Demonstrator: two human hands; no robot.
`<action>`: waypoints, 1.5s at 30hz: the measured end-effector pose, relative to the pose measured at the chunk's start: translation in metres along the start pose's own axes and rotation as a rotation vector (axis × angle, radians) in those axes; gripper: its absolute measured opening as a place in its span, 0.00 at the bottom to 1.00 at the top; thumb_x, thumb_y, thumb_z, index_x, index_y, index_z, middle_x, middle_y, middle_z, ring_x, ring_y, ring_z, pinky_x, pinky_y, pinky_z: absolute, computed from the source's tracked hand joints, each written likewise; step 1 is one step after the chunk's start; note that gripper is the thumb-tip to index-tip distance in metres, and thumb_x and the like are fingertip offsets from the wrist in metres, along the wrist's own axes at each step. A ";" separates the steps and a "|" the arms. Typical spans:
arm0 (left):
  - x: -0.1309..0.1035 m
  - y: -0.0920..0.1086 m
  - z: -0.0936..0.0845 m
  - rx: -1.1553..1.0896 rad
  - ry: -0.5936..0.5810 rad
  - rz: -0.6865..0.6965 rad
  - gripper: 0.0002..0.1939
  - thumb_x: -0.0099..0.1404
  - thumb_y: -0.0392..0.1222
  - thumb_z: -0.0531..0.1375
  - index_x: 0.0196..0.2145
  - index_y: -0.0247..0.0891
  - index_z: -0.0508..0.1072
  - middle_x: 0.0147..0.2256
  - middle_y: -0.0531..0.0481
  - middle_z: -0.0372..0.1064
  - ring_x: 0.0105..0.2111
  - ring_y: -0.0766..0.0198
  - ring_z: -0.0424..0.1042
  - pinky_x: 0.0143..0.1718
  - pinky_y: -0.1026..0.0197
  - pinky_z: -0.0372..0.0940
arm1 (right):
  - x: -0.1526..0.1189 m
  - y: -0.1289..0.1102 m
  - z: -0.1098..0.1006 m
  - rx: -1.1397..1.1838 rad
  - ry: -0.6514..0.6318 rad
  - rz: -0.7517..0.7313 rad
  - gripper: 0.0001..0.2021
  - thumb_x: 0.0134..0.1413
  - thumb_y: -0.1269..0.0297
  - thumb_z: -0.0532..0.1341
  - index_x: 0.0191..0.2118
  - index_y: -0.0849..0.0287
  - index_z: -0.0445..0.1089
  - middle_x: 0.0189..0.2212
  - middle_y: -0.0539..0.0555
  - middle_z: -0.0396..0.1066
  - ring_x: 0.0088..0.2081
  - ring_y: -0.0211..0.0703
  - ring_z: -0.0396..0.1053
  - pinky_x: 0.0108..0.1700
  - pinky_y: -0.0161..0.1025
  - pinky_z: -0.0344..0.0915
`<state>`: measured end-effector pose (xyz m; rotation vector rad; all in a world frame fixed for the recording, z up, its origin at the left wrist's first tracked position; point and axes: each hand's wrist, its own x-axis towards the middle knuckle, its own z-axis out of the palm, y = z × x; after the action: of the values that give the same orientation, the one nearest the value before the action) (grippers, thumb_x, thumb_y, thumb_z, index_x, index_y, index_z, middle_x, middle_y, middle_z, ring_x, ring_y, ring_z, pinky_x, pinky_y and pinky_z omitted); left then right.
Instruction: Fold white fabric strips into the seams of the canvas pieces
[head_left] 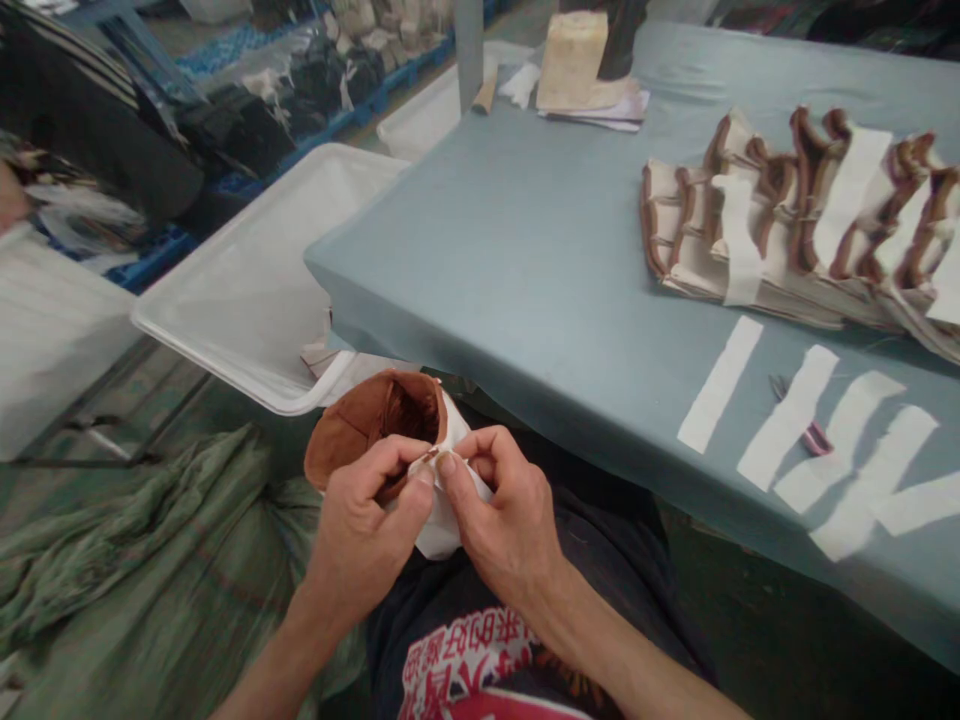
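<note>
A sewn piece (341,437), brown inside and white outside and open at the top like a pouch or boot shaft, is held over my lap. My left hand (369,530) pinches its near edge between thumb and fingers. Right beside it, my right hand (504,500) grips the same edge, thumb pressed down on the white side. The two thumbs almost touch. Whatever small part lies under the fingertips is hidden.
On the blue-covered table (480,240) lie several white strips (721,384), thread snips (816,438) and stacked brown-edged pieces (802,220). A white bin (262,260) stands left of the table. Green sacking (172,590) lies lower left; a person's dark sleeve (97,110) shows upper left.
</note>
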<state>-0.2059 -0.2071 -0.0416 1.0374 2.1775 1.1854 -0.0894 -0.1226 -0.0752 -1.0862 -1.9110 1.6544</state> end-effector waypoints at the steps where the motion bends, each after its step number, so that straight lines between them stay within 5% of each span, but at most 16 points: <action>1: -0.001 0.000 0.002 0.030 0.028 0.020 0.08 0.65 0.40 0.58 0.32 0.36 0.77 0.25 0.55 0.73 0.22 0.67 0.67 0.23 0.67 0.61 | 0.002 0.000 -0.001 0.003 -0.015 0.013 0.13 0.64 0.50 0.60 0.36 0.54 0.65 0.22 0.45 0.69 0.22 0.37 0.60 0.27 0.35 0.53; 14: -0.007 0.001 0.009 -0.001 0.035 0.098 0.10 0.64 0.34 0.54 0.27 0.38 0.72 0.20 0.59 0.64 0.19 0.69 0.60 0.20 0.66 0.55 | 0.022 0.002 -0.007 0.514 -0.438 0.229 0.15 0.52 0.51 0.64 0.30 0.55 0.62 0.20 0.42 0.58 0.23 0.34 0.55 0.25 0.32 0.51; 23: 0.002 -0.022 0.005 -0.559 -0.168 -0.157 0.05 0.58 0.37 0.57 0.25 0.39 0.67 0.20 0.60 0.61 0.19 0.70 0.55 0.20 0.67 0.52 | 0.036 0.016 0.001 0.839 -0.694 0.423 0.13 0.42 0.55 0.66 0.25 0.57 0.64 0.17 0.42 0.61 0.17 0.31 0.53 0.20 0.31 0.53; 34: 0.023 -0.009 -0.022 -0.597 -0.347 -0.051 0.06 0.59 0.40 0.60 0.26 0.37 0.71 0.22 0.58 0.62 0.21 0.71 0.56 0.21 0.68 0.51 | 0.037 0.011 -0.007 0.754 -0.803 0.350 0.29 0.44 0.35 0.73 0.28 0.59 0.68 0.19 0.46 0.67 0.19 0.32 0.59 0.23 0.31 0.56; 40: 0.029 -0.002 -0.024 -0.588 -0.435 -0.131 0.08 0.63 0.44 0.60 0.30 0.38 0.71 0.22 0.57 0.65 0.20 0.70 0.59 0.21 0.68 0.53 | 0.029 -0.001 -0.025 0.482 -0.710 0.294 0.37 0.52 0.23 0.61 0.32 0.61 0.71 0.21 0.51 0.71 0.20 0.33 0.63 0.23 0.31 0.57; 45: 0.030 0.000 -0.032 -0.412 -0.469 -0.050 0.11 0.65 0.47 0.58 0.31 0.36 0.73 0.24 0.55 0.64 0.23 0.68 0.58 0.22 0.67 0.53 | 0.025 -0.003 -0.031 0.379 -0.664 0.269 0.37 0.52 0.23 0.60 0.32 0.60 0.67 0.22 0.51 0.71 0.19 0.32 0.62 0.22 0.30 0.56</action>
<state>-0.2459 -0.2003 -0.0253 0.9549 1.5136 1.1614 -0.0836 -0.0838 -0.0700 -0.7099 -1.7153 2.6516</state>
